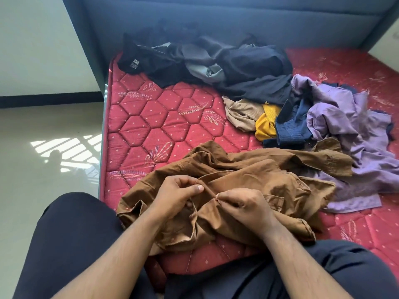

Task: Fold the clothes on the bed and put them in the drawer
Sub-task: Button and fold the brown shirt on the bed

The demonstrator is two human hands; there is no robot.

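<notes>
Red quilted mattress of the bed (164,117) is filling most of the frame, its left edge running down the left-center, grey padded headboard (216,16) lying across the top. Pale tiled floor (43,158) is showing at left with a patch of sunlight on it. Person's dark-trousered legs (71,244) are taking up the bottom of the frame, pressing against the mattress's near edge.

Brown shirt (248,175) is lying crumpled in the lower center, spreading toward the right, its near part hanging over the near edge. Purple shirt (349,130) is sprawling at right, touching and partly lying under the brown shirt's far sleeve. Dark pile of black and grey garments (216,61) is sitting at upper center against the headboard. Between that pile and the purple shirt, a navy garment (289,128), a yellow garment (265,124) and a beige garment (241,113) are bunching together, touching each other.

Left hand (174,195) is resting on the brown shirt at lower center, fingers curling, thumb and fingers pinching a fold of the fabric. Right hand (244,203) is just beside it, fingers curled, pinching the same seam edge at its fingertips.

Open mattress is stretching through the left-center, between the dark pile and the brown shirt. Right side is crowded with clothes. No drawer in view.
</notes>
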